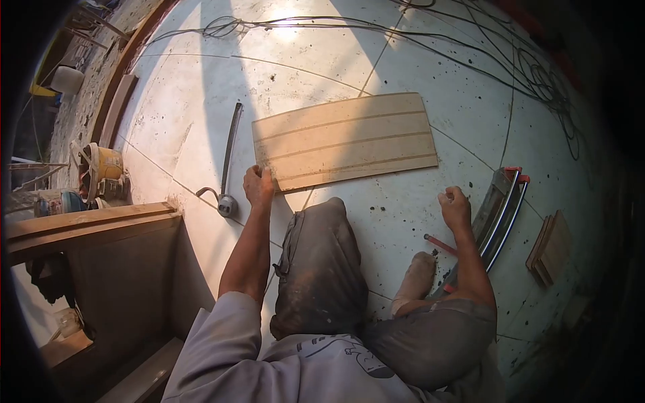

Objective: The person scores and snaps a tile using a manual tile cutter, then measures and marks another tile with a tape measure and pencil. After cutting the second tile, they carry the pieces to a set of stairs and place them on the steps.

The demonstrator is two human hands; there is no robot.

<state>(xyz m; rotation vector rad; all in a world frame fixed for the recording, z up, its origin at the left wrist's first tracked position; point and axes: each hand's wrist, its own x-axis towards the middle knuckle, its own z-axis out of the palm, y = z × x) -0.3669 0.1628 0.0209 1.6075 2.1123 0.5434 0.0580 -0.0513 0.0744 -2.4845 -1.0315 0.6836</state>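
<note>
The left arm [243, 252] reaches forward, bare from the rolled grey sleeve [243, 309] down, its elbow only slightly bent. At its end the left hand [259, 186] is turned back upward, fingers bent and thumb on the inner side – whether they pinch is unclear. The right arm [476, 269] bends outward, its forearm running forward past the bent right knee [474, 322] to the right hand [456, 208], which hangs loosely curled – fingertips near the thumb. The left knee [326, 232] juts ahead between both arms.
</note>
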